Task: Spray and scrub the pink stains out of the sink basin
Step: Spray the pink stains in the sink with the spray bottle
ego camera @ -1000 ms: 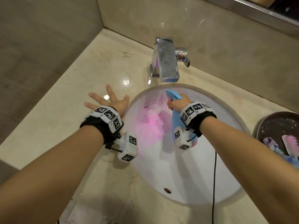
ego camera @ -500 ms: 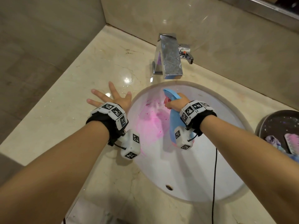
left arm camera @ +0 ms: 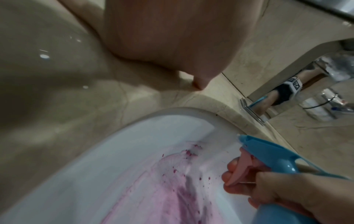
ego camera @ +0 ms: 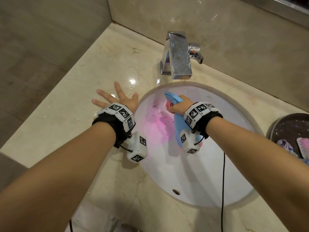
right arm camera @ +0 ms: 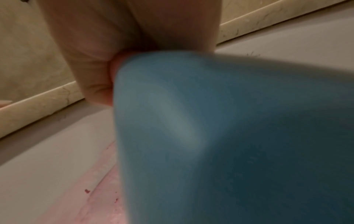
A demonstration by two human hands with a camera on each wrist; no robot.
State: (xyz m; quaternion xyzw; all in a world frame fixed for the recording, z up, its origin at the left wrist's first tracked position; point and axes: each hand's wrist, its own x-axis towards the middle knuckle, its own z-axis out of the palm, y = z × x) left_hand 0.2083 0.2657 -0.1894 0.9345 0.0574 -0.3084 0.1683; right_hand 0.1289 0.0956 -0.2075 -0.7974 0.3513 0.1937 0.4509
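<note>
A white oval sink basin (ego camera: 192, 173) carries a pink stain (ego camera: 155, 128) on its left wall, also clear in the left wrist view as a pink stain (left arm camera: 162, 189). My right hand (ego camera: 179, 107) grips a blue spray bottle (ego camera: 178, 129) over the basin, fingers curled on its pink trigger (left arm camera: 239, 168), nozzle aimed toward the back left. In the right wrist view the blue bottle (right arm camera: 229, 136) fills most of the picture. My left hand (ego camera: 117, 99) lies flat on the marble counter (ego camera: 75, 114) beside the basin, fingers spread.
A chrome faucet (ego camera: 178, 56) stands behind the basin against the wall. At the right edge a dark round tray (ego camera: 284, 128) holds a pink brush (ego camera: 302, 144) and other small items. A black cable (ego camera: 222, 190) hangs across the basin's front right.
The view has shifted slightly. My left hand has slid a little closer to the basin rim. The right hand keeps its grip on the bottle in about the same place.
</note>
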